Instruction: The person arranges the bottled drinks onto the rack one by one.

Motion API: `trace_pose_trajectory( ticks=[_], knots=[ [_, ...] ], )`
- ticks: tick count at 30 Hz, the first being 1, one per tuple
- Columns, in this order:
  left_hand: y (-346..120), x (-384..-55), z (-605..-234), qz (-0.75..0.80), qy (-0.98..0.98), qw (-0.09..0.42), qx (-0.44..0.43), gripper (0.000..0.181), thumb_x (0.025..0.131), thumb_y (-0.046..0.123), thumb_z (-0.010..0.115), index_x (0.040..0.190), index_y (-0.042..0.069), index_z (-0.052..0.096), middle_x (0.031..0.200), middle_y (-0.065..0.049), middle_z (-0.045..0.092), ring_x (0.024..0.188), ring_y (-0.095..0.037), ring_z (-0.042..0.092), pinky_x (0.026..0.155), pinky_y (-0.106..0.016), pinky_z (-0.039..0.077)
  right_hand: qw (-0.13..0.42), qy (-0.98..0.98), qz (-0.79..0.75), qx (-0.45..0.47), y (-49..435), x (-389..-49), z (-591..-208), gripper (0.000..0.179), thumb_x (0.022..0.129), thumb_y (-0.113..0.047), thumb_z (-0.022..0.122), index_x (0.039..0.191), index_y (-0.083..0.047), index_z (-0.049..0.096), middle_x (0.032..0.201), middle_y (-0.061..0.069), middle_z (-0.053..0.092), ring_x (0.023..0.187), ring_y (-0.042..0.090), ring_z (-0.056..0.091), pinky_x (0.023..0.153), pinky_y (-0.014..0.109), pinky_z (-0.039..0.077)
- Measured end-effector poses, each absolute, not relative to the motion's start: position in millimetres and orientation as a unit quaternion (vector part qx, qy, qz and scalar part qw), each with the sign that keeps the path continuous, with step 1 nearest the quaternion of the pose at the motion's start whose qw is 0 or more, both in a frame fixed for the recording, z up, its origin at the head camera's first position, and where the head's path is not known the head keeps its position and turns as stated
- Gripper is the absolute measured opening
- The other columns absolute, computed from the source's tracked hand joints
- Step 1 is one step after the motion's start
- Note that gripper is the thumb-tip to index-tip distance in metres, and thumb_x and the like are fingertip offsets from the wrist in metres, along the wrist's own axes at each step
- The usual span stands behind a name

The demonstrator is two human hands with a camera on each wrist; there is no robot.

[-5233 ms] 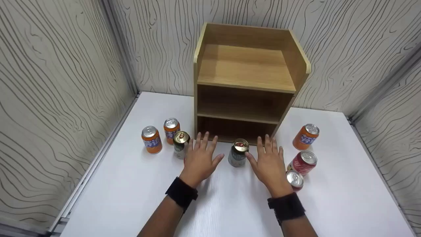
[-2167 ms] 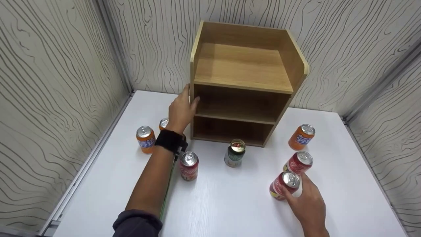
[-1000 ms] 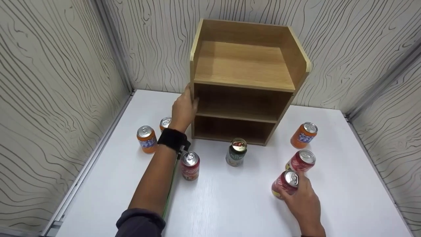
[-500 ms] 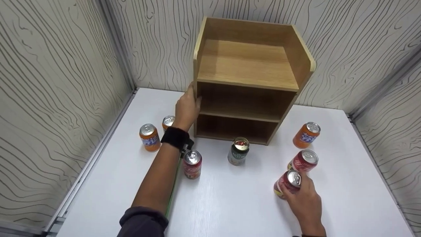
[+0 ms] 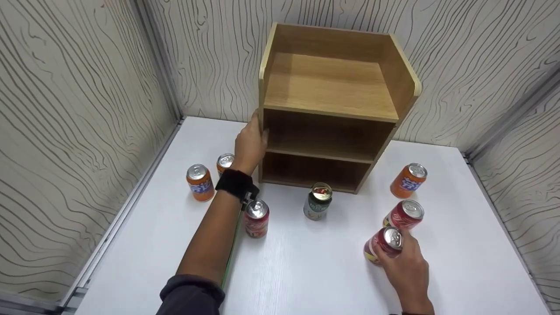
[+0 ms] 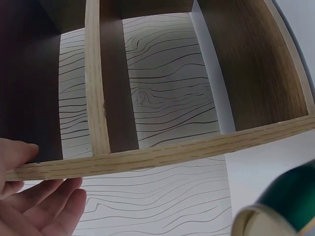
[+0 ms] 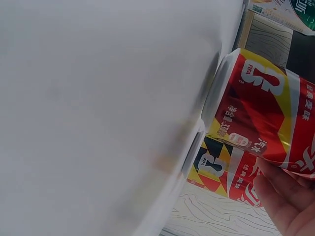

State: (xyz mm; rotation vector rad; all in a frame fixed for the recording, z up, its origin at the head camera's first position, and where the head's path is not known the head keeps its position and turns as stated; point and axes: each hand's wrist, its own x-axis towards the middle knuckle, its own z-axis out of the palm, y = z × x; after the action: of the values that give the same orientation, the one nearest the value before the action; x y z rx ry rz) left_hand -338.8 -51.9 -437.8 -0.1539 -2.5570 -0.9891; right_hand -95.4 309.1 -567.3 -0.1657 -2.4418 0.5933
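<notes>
My left hand (image 5: 250,146) grips the left side panel of a wooden shelf unit (image 5: 330,85), thumb on the inner face. In the left wrist view, that hand (image 6: 42,201) has its fingers below the panel edge (image 6: 162,155). At right, my right hand (image 5: 409,267) holds a red soda can (image 5: 386,240) between thumb and fingers; the can stands upright on the table. A second red soda can (image 5: 403,215) stands just behind it. In the right wrist view, my right fingers (image 7: 280,189) lie along the held can (image 7: 266,105), beside the other red can (image 7: 221,169).
A green can (image 5: 317,203) stands before the shelf's bottom compartment. Another red can (image 5: 257,221) is beside my left forearm. Orange cans stand left (image 5: 200,183), behind my left wrist (image 5: 225,162) and right (image 5: 407,181). Patterned walls (image 5: 210,57) enclose the white table (image 5: 302,271).
From lying spread before the shelf, my left hand has moved to grip its left panel. My right hand has moved right and toward me, and now holds a red can. Lately both hands stay nearly still.
</notes>
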Motion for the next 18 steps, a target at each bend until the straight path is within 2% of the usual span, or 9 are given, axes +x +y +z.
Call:
trace_pose_trajectory(
  ticks=[8, 18],
  knots=[
    [-53, -338, -440, -0.355, -0.911, 0.201, -0.059, 0.057, 0.106, 0.016, 0.061, 0.158, 0.001, 0.041, 0.138, -0.023, 0.069, 0.119, -0.038, 0.073, 0.100, -0.046, 0.061, 0.300, -0.925, 0.222, -0.067, 309, -94, -562, 0.083, 0.069, -0.019, 0.098, 0.137, 0.010, 0.058, 0.115, 0.036, 0.069, 0.093, 0.054, 0.073, 0.077, 0.063, 0.061],
    [-53, -338, -439, -0.354, -0.912, 0.200, -0.056, 0.058, 0.106, 0.016, 0.061, 0.158, 0.001, 0.041, 0.139, -0.024, 0.068, 0.117, -0.039, 0.073, 0.100, -0.047, 0.060, 0.307, -0.923, 0.223, -0.063, 310, -99, -546, 0.080, 0.072, -0.020, 0.096, 0.134, 0.013, 0.058, 0.115, 0.035, 0.069, 0.099, 0.053, 0.073, 0.081, 0.063, 0.061]
  ],
)
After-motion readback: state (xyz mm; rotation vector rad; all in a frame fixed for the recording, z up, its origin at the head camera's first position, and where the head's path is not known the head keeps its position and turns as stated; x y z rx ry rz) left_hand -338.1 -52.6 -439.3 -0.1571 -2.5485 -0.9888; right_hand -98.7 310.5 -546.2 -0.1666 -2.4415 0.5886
